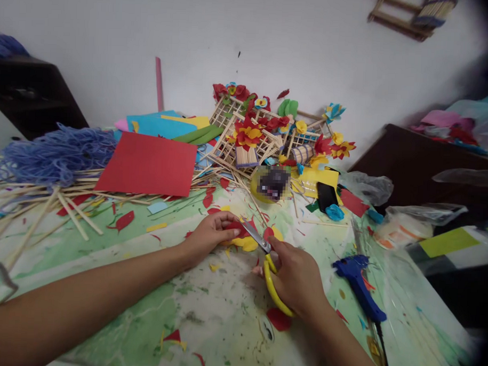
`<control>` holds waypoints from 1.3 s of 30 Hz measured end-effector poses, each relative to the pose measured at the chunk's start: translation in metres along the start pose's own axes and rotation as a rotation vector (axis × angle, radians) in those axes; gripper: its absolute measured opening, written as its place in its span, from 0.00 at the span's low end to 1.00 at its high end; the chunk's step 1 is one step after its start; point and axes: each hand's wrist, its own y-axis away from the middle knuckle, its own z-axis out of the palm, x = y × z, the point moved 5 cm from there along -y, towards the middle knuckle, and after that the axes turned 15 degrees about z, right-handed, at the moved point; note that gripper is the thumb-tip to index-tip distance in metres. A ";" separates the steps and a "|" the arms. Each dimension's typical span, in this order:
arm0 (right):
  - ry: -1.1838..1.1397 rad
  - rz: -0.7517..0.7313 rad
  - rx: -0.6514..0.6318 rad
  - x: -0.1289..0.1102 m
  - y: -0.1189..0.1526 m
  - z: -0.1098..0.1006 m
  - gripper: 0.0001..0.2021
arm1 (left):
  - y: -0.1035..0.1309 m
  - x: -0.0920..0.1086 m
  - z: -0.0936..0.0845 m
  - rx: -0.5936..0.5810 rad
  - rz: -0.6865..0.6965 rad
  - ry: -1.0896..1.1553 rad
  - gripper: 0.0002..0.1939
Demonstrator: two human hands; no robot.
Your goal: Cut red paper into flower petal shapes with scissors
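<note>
Yellow-handled scissors [275, 291] are in my right hand [299, 273], their blades slightly apart and pointing up and to the left. My left hand [212, 236] pinches a small red paper piece [241, 229] beside the blade tips. Yellow paper pieces [247, 244] lie just under and beyond the blades. A red petal [279, 319] rests on the table below the scissors.
A red sheet [148, 164], wooden sticks [78, 217] and blue cord [61, 152] lie at the left. Stick frames with paper flowers [248, 134] stand at the back. A blue glue gun [360, 288], black phone [327, 196] and plastic bags [367, 187] are at the right.
</note>
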 end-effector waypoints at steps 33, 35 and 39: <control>0.042 0.010 -0.041 -0.002 0.005 -0.001 0.30 | -0.002 0.003 -0.004 0.086 0.043 0.030 0.27; 0.041 0.007 -0.050 -0.003 0.005 -0.001 0.31 | -0.002 0.003 -0.004 0.078 0.045 0.014 0.27; 0.034 0.016 -0.062 -0.003 0.005 0.000 0.31 | -0.001 0.003 -0.005 0.072 0.049 -0.004 0.27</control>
